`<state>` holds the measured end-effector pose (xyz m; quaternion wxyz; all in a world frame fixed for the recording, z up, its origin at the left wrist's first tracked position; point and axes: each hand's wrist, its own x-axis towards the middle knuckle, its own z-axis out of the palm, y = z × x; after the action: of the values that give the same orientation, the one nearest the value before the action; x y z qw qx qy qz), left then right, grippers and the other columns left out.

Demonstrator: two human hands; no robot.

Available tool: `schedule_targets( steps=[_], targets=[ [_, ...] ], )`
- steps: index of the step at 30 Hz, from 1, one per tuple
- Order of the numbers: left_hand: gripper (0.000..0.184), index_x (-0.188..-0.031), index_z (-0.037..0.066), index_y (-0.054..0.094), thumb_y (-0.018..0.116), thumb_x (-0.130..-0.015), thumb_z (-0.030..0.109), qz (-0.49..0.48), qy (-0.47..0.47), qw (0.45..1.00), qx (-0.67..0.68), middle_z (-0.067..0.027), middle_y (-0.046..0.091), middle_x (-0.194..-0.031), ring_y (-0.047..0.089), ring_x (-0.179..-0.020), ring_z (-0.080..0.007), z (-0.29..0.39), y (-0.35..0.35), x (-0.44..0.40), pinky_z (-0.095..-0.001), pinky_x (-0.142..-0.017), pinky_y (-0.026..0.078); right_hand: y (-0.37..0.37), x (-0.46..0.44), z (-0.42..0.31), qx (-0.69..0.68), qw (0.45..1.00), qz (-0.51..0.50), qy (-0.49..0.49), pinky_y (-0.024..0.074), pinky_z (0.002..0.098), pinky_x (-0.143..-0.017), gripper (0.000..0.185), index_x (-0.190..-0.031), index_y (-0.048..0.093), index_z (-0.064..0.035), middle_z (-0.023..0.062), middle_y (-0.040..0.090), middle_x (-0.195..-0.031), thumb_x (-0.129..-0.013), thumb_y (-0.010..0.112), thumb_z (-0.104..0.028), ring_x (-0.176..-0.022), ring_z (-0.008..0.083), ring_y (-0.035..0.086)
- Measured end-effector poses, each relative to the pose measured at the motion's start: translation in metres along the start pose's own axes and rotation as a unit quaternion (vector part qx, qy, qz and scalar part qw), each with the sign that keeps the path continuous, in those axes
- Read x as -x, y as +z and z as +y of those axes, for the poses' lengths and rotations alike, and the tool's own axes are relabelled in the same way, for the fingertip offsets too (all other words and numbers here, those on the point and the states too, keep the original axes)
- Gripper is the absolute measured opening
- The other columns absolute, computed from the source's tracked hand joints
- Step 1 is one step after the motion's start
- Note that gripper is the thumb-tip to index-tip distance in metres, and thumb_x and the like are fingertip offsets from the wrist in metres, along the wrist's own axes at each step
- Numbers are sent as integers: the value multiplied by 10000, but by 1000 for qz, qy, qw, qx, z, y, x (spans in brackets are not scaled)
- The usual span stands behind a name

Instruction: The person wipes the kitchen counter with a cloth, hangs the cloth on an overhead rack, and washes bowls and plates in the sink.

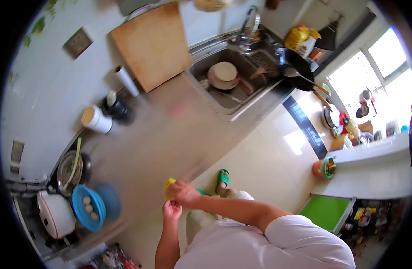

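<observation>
My right hand [184, 193] is closed around a small yellow item, perhaps a cloth or sponge [169, 185], in front of my body at the counter's near edge. Only part of the yellow thing shows past my fingers. Just below, my left hand [172, 210] has its fingers curled together, up against the right hand. What its fingers hold, if anything, is hidden. Both hands are over the edge of the steel-grey countertop [139, 148], whose surface looks wet and shiny.
A sink [201, 71] holds a white bowl [224, 74]. A cutting board [152, 45] leans on the wall. A blue basin [87, 224] with several eggs stands beside a white rice cooker [56, 215]. A wok [295, 67] sits beyond the sink. A white canister [96, 120] stands by the wall.
</observation>
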<state>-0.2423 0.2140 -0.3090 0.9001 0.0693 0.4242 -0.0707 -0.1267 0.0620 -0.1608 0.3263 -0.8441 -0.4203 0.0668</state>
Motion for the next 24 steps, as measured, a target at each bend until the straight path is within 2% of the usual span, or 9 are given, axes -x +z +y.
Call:
schedule_targets(
  steps=[2, 5, 7, 8, 9, 11, 16, 22, 24],
  targets=[
    [281, -1172, 81, 444, 506, -941, 228, -61, 15, 998, -5, -38, 561, -1074, 533, -997, -156, 1, -28, -16, -352, -880, 469, 6, 3, -8, -36, 997, -44, -42, 475, 373, -865, 412, -1071, 639, -180, 41, 556, -1116, -668, 662, -96, -1005, 278, 526],
    [619, -1421, 115, 289, 602, -915, 286, -180, 96, 975, 85, -33, 505, -1284, 466, -1189, -123, 2, -118, -69, -383, -951, 435, 3, 9, -14, -96, 992, -81, -12, 470, 376, -874, 394, -1065, 634, -147, 53, 554, -1110, -677, 651, -79, -1016, 283, 529],
    [242, -1122, 97, 468, 491, -943, 258, -63, 55, 995, -49, -29, 579, -1053, 545, -984, -146, -34, 1, -2, -349, -866, 473, -21, 23, -13, -218, 975, -51, 14, 464, 371, -856, 318, -1006, 644, -119, 70, 588, -1043, -694, 624, -61, -1012, 292, 532],
    [198, -972, 88, 557, 435, -957, 244, -10, 22, 994, -111, -27, 615, -938, 585, -881, -157, -58, 93, 49, -332, -823, 491, -35, 32, -5, -214, 976, -33, 22, 464, 371, -856, 318, -1006, 644, -119, 70, 588, -1043, -694, 624, -61, -1012, 292, 532],
    [198, -972, 88, 557, 435, -957, 244, -17, 13, 992, -128, -27, 615, -938, 585, -881, -157, -61, 88, 43, -332, -823, 491, -53, 43, 5, -235, 972, 5, 26, 470, 378, -850, 331, -1012, 644, -101, 88, 595, -1028, -688, 614, -40, -1000, 302, 545],
    [172, -970, 63, 565, 465, -944, 201, 87, -23, 978, -187, -52, 627, -977, 593, -914, -176, -68, 74, 25, -359, -866, 502, -86, 67, 30, -246, 967, 58, 38, 475, 385, -843, 343, -1018, 643, -84, 106, 601, -1013, -683, 604, -19, -988, 311, 557],
    [166, -917, 73, 577, 483, -938, 208, 62, -62, 959, -268, -69, 640, -937, 607, -888, -190, -157, 137, 6, -390, -853, 511, -177, 168, 80, -307, 899, 224, 219, 486, 390, -861, 453, -1117, 631, -65, 167, 618, -1044, -675, 559, 1, -965, 339, 590],
    [182, -937, 65, 586, 491, -952, 220, -52, -149, 914, -375, -63, 642, -938, 611, -905, -209, -336, 221, -8, -387, -851, 511, -250, 338, 102, -339, 821, 339, 308, 494, 327, -870, 427, -1165, 621, -74, 120, 630, -1097, -748, 550, -12, -974, 225, 614],
    [186, -955, 59, 590, 490, -957, 216, -81, -180, 887, -417, -60, 640, -938, 611, -916, -212, -403, 243, -12, -383, -850, 511, -275, 395, 98, -400, 749, 350, 396, 502, 311, -842, 424, -1167, 625, -84, 117, 625, -1089, -758, 538, -11, -965, 201, 611]
  ],
)
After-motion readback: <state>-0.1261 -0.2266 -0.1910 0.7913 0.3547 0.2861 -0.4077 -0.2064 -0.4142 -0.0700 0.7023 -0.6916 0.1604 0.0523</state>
